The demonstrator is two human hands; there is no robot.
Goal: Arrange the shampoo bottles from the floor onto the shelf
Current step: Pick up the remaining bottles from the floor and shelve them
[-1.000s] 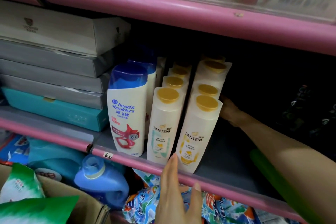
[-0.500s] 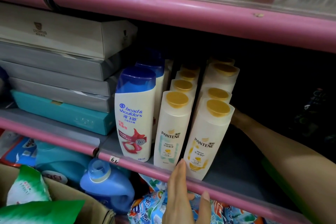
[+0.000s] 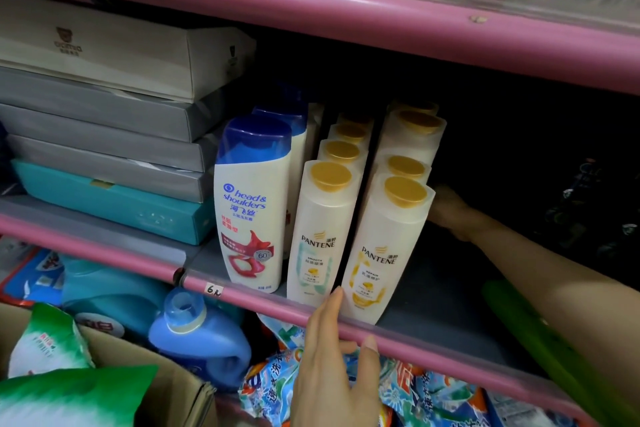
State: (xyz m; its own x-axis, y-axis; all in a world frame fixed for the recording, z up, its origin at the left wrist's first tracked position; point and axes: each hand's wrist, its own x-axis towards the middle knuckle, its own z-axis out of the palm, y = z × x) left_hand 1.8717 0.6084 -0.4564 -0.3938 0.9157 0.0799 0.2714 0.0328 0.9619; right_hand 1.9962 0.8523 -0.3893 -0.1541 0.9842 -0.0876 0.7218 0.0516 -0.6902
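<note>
right hand (image 3: 450,210) behind Pantene bottles (image 3: 384,246); grip unclear | left hand (image 3: 337,360) flat, released

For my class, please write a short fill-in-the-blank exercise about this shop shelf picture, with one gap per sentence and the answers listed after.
1. The Head & Shoulders bottle has a ____ cap.
2. The front Pantene bottles have ____ caps.
3. The left hand rests against the ____ shelf edge.
4. The right hand reaches in to the ____ of the Pantene rows.

Answers: blue; yellow; pink; right
</note>
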